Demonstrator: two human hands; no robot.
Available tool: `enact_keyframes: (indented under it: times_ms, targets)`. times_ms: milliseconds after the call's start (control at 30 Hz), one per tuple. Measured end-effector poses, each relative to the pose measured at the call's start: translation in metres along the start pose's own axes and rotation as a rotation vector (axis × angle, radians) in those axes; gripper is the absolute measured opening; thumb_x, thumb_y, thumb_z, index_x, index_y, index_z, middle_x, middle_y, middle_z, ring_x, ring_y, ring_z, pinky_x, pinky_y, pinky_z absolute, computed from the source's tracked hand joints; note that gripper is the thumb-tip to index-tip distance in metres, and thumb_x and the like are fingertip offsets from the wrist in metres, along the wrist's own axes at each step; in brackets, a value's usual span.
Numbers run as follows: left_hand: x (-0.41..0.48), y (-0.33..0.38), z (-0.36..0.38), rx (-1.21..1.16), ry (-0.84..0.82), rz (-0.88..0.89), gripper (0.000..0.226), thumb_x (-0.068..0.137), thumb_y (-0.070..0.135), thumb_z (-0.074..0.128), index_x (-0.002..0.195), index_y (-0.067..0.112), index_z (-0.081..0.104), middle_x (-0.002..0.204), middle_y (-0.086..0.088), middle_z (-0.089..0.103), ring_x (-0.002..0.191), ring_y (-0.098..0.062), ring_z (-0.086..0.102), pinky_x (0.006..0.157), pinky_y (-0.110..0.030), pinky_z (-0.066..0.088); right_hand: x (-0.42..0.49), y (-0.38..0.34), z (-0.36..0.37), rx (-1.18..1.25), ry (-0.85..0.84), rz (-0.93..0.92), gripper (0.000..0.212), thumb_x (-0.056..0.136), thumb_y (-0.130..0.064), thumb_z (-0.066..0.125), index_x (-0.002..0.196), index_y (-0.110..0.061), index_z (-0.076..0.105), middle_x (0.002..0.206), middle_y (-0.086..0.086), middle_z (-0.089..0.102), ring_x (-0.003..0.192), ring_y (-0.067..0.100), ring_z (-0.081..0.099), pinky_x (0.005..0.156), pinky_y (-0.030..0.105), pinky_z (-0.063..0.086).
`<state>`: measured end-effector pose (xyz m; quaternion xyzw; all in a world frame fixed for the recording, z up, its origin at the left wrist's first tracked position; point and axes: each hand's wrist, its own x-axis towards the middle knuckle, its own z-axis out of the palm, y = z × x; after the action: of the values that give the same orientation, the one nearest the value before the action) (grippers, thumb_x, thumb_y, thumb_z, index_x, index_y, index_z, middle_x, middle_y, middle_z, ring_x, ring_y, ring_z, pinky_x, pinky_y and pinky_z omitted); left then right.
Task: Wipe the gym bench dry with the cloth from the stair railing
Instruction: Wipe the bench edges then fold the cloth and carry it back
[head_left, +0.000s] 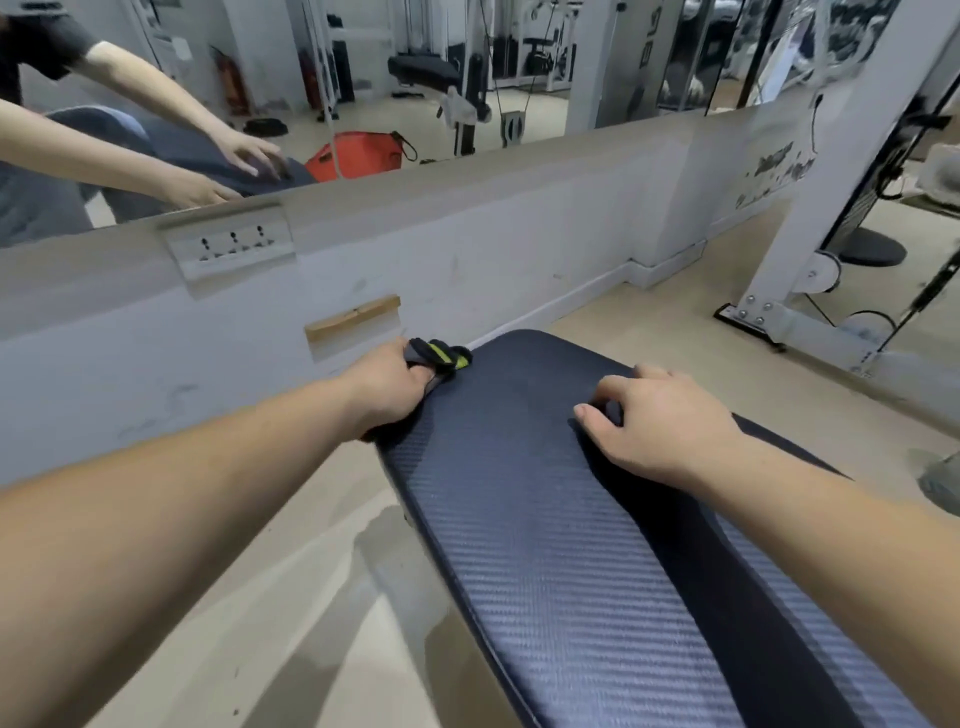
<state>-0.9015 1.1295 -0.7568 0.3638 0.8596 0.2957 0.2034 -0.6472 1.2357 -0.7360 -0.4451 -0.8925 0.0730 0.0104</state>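
Observation:
The dark, carbon-patterned gym bench (561, 530) runs from the middle of the view to the lower right. My left hand (387, 387) grips a bunched dark cloth with a yellow-green stripe (441, 356) at the bench's far left edge. My right hand (657, 415) rests on the bench's upper right part, fingers bent and fingertips on the pad, holding nothing.
A low white wall with a socket strip (231, 247) stands just beyond the bench, and a mirror above it reflects my arms and the gym. A white machine frame (795, 270) stands at the right. A red bag (363, 153) appears in the mirror.

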Motion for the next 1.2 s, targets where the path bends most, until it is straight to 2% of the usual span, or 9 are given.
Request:
enact_keyframes:
  times_ms: [67,267,367,467,633,733,900,1033,1200]
  targets:
    - [0.020,0.018,0.009,0.054,-0.034,0.055,0.028,0.101,0.032,0.055,0.125,0.022,0.065,0.120,-0.005,0.070,0.110,-0.030,0.063,0.088,-0.029,0.048,0.006,0.007,0.005,0.005,0.051,0.010,0.047,0.091,-0.074,0.035,0.106,-0.042,0.066,0.103,-0.005,0.052,0.112,0.027,0.052,0.089,0.038,0.050]
    - [0.068,0.088,0.049,0.147,-0.100,0.126,0.031,0.104,0.027,0.050,0.130,0.014,0.061,0.130,-0.013,0.064,0.108,-0.029,0.056,0.086,-0.023,0.034,0.011,0.053,-0.011,0.312,0.050,0.005,0.030,0.092,-0.057,0.054,0.100,-0.033,0.070,0.099,-0.008,0.068,0.097,0.020,0.066,0.086,0.036,0.055]
    - [0.079,0.118,0.067,0.229,-0.182,0.185,0.031,0.104,0.027,0.049,0.129,0.014,0.061,0.135,-0.013,0.063,0.119,-0.031,0.057,0.091,-0.026,0.036,-0.011,0.089,-0.016,-0.011,0.063,0.108,0.040,0.093,-0.063,0.043,0.106,-0.033,0.067,0.105,-0.001,0.064,0.103,0.027,0.062,0.085,0.040,0.055]
    - [0.068,0.159,0.097,0.390,-0.318,0.331,0.025,0.101,0.030,0.049,0.118,0.019,0.064,0.134,-0.011,0.064,0.121,-0.031,0.058,0.092,-0.028,0.038,-0.029,0.112,-0.020,-0.035,-0.035,0.211,0.049,0.093,-0.070,0.038,0.111,-0.035,0.067,0.108,-0.003,0.069,0.103,0.027,0.065,0.084,0.038,0.056]
    - [0.002,0.225,0.176,0.420,-0.582,0.612,0.030,0.099,0.032,0.051,0.124,0.021,0.064,0.128,-0.005,0.067,0.113,-0.027,0.061,0.094,-0.031,0.044,-0.035,0.132,-0.031,0.437,0.026,0.368,0.031,0.095,-0.034,0.053,0.080,-0.015,0.073,0.077,0.003,0.073,0.076,0.021,0.063,0.061,0.025,0.045]
    - [-0.011,0.228,0.187,0.400,-0.583,0.677,0.025,0.101,0.032,0.051,0.121,0.023,0.062,0.125,-0.006,0.067,0.113,-0.028,0.060,0.090,-0.029,0.042,-0.051,0.153,-0.033,0.504,0.084,0.448,0.023,0.091,-0.019,0.055,0.079,-0.011,0.072,0.075,0.006,0.073,0.073,0.021,0.063,0.057,0.025,0.044]
    - [0.018,0.203,0.149,0.495,-0.549,0.640,0.033,0.103,0.036,0.046,0.133,0.029,0.058,0.132,-0.002,0.065,0.120,-0.026,0.058,0.104,-0.034,0.042,-0.078,0.183,-0.016,0.267,-0.019,0.415,0.028,0.097,-0.028,0.052,0.085,-0.015,0.073,0.083,0.005,0.074,0.081,0.026,0.067,0.069,0.030,0.049]
    - [0.040,0.184,0.126,0.572,-0.445,0.535,0.037,0.103,0.036,0.044,0.138,0.034,0.055,0.141,-0.006,0.062,0.129,-0.029,0.055,0.109,-0.036,0.040,-0.081,0.186,-0.015,0.320,-0.056,0.429,0.038,0.095,-0.027,0.047,0.061,-0.015,0.057,0.063,0.001,0.061,0.064,0.020,0.057,0.054,0.028,0.039]
    - [0.012,0.195,0.151,0.562,-0.385,0.544,0.034,0.100,0.038,0.040,0.130,0.033,0.056,0.136,-0.005,0.065,0.125,-0.032,0.057,0.103,-0.038,0.044,-0.085,0.189,-0.020,0.428,-0.119,0.451,0.032,0.081,-0.027,0.047,0.053,-0.031,0.062,0.066,0.001,0.063,0.073,0.026,0.061,0.066,0.034,0.049]
